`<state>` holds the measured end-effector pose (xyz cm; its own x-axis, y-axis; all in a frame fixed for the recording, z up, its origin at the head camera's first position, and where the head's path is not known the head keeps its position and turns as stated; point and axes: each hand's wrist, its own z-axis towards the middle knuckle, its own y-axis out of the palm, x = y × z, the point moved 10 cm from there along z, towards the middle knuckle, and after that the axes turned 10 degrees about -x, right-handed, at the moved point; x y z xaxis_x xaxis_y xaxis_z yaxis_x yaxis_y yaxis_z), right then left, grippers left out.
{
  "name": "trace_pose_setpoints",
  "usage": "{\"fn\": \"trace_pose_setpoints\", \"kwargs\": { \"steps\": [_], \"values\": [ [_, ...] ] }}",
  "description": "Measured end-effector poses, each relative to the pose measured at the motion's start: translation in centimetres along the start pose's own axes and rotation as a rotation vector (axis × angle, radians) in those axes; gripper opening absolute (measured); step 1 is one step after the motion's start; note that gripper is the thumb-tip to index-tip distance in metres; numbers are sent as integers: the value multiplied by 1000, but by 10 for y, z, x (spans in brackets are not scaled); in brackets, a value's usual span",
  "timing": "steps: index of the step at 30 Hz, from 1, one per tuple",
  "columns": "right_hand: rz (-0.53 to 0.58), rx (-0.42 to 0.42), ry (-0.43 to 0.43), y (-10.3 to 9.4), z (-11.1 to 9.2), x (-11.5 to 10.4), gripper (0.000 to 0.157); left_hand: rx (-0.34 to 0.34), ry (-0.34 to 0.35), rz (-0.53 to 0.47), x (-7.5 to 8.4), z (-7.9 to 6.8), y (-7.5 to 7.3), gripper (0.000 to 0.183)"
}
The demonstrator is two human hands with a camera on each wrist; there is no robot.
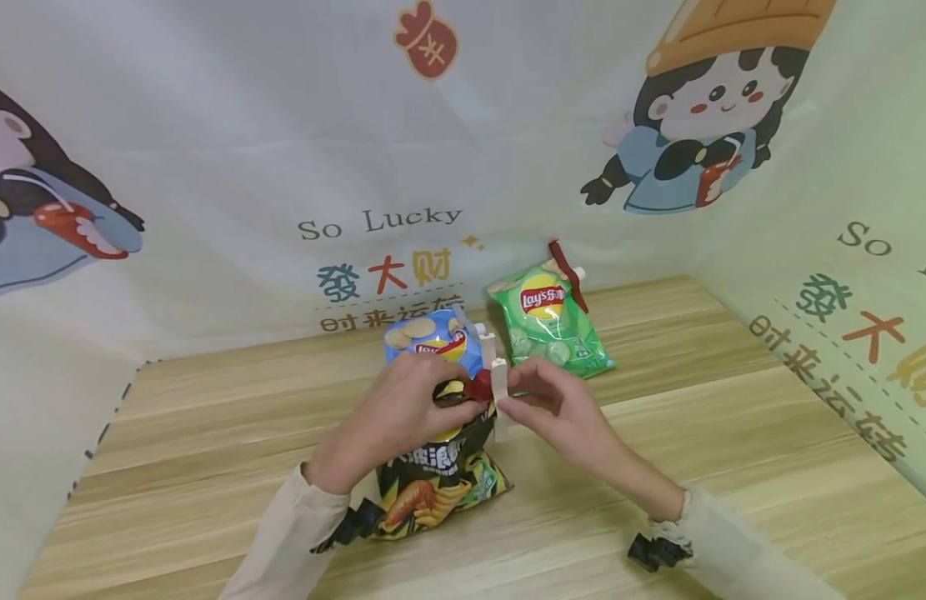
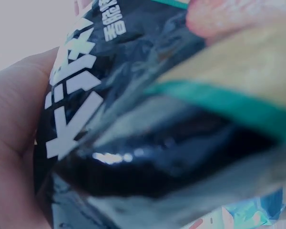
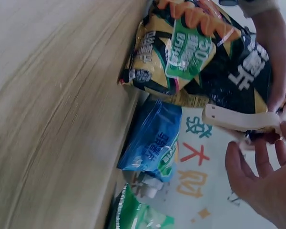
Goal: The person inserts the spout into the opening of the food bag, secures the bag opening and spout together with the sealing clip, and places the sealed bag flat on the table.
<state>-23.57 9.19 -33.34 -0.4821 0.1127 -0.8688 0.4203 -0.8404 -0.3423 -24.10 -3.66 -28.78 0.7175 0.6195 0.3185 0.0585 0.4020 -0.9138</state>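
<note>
A black chip bag (image 1: 440, 500) with a picture of fries stands upright on the table. My left hand (image 1: 402, 417) grips its upper part, the thumb pointing toward a small red piece (image 1: 479, 386) at the top edge. My right hand (image 1: 556, 408) pinches a cream-coloured bag clip (image 1: 499, 379) at the bag's upper right corner. From the right wrist view, the long clip (image 3: 238, 117) lies beside the bag top, near the fingers. The black bag (image 2: 124, 129) fills most of the left wrist view. Whether the clip is fastened, I cannot tell.
Behind the black bag stands a blue chip bag (image 1: 425, 327) with a pale clip on its top. To its right, a green chip bag (image 1: 541, 321) leans at the back with a red clip (image 1: 571, 279). A printed cloth (image 1: 237, 167) hangs behind the wooden table (image 1: 230, 433).
</note>
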Motion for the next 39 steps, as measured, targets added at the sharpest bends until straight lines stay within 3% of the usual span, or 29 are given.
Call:
{"fn": "trace_pose_setpoints", "kwargs": {
  "steps": [8,16,22,27,31,39],
  "values": [
    [-176,38,-185,16,-8,-21,19,2,-46,22,-5,1,-2,13],
    [-216,29,-115,24,-8,-15,31,-1,-63,-5,-8,0,-3,14],
    [-248,15,-79,18,-7,-15,32,4,-86,-8,-9,-1,-4,22],
    [-291,31,-108,7,-6,-21,42,-17,3,-19,1,1,-1,13],
    [-319,15,-137,3,-4,-25,46,-39,71,-38,9,1,2,19],
    [-305,-74,-165,5,-2,-28,34,-46,62,-58,8,0,4,14]
  ]
}}
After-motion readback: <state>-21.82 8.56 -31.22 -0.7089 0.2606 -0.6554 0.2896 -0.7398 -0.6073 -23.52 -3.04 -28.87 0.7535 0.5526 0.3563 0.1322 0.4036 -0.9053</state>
